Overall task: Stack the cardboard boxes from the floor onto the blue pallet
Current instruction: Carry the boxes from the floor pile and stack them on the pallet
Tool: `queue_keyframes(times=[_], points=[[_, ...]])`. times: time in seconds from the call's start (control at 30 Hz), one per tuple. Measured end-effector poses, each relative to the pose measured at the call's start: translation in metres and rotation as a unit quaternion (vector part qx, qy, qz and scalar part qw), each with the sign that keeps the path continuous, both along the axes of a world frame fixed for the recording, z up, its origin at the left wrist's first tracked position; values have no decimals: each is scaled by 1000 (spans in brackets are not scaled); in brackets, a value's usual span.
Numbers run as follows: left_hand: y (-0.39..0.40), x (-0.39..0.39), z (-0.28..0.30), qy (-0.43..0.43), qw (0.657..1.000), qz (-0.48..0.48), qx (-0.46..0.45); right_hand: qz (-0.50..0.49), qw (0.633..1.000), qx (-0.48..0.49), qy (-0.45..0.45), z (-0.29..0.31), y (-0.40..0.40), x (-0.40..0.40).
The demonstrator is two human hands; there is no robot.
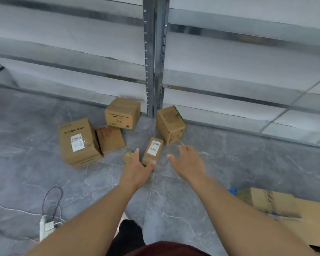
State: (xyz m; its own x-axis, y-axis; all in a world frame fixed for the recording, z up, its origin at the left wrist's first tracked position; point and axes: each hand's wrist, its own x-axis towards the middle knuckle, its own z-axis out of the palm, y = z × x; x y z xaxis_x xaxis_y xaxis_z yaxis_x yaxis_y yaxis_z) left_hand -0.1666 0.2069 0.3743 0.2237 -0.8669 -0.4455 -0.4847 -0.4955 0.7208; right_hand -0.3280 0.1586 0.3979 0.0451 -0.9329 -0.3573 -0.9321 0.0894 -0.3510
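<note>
Both hands were spread wide and held nothing: the left hand (136,168) at nine o'clock of the small labelled box (153,151), the right hand (187,159) at three o'clock. The SUPOR box (78,142) stood on the floor (229,163) at nine o'clock.

Floor (44,163): grey stone, thin white veining. Boxes all tan-brown cardboard; big one (79,142) at ten o'clock of my hands bears black "SUPOR" lettering and a white label. Slim box (152,150) at twelve: white label. One o'clock box (171,124): green edge. Shelving (153,52): grey metal.
</note>
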Motion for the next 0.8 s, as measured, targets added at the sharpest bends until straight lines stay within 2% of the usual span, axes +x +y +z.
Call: queue_keyframes(times=[0.43,0.6,0.8], points=[[-13,221,-6,10,990,141,-1,136,990,30,-22,-6,-46,239],[-9,261,-18,30,981,191,33,167,985,51,4,-13,-60,276],[-36,284,-26,52,977,206,22,154,986,58,10,-23,-96,299]])
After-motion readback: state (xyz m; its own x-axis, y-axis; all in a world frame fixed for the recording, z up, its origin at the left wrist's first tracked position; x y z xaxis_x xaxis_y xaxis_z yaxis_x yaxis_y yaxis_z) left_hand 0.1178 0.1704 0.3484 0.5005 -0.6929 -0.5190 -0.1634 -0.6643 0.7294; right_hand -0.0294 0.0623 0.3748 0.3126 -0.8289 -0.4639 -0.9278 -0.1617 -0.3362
